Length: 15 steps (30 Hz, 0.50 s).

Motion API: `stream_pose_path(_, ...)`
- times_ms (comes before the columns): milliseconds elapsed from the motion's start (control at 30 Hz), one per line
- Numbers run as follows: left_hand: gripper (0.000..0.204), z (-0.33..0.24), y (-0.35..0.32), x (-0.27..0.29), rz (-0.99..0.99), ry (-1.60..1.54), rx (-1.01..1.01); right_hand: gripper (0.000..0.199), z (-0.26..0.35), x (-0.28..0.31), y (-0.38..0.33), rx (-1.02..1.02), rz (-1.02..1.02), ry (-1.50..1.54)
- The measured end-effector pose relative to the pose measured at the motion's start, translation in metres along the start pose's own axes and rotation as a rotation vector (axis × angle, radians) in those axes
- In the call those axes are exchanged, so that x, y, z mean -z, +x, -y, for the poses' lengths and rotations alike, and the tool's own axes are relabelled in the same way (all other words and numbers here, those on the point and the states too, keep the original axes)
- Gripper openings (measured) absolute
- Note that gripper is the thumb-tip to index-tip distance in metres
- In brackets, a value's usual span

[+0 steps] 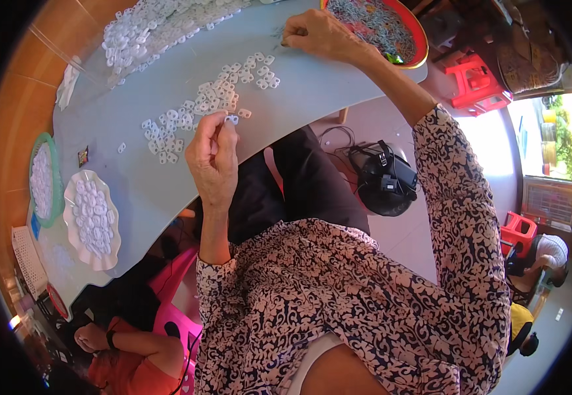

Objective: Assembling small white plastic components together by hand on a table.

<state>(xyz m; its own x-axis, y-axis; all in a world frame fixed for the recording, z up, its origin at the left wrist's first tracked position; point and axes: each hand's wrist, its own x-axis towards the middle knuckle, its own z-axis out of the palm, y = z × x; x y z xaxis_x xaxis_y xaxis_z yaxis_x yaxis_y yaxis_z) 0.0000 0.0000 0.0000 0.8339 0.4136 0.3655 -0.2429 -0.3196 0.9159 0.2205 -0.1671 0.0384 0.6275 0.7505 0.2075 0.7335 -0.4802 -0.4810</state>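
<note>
My left hand (213,161) is closed at the near edge of the grey table, pinching a small white plastic piece (232,120) with holes in it between thumb and forefinger. Just beyond it lies a loose spread of similar white pieces (217,95). My right hand (319,36) is stretched to the far right of the table, its fingertips pressed together down at the tabletop. A few thin grey bits (278,31) lie beside those fingertips. Whatever the right fingers hold is hidden. Next to that hand stands a round red tray (419,39) full of small thin metal-looking parts.
A large heap of white pieces (138,39) covers the far left. At left stand a scalloped white dish (72,220) and a green basket (57,191), both filled with white parts. A small dark packet (83,155) lies nearby. Another person in orange (144,362) sits lower left.
</note>
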Motion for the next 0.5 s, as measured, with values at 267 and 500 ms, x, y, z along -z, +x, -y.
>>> stream_pose_path(267,0.006,-0.005,-0.006,-0.009,-0.003,-0.016,0.012,0.014,-0.005,-0.002,-0.004,0.144,-0.034,-0.058)
stream_pose_path(500,0.005,-0.008,-0.006,-0.007,-0.005,-0.002,0.032,0.012,0.022,-0.012,0.007,0.084,0.109,-0.367)
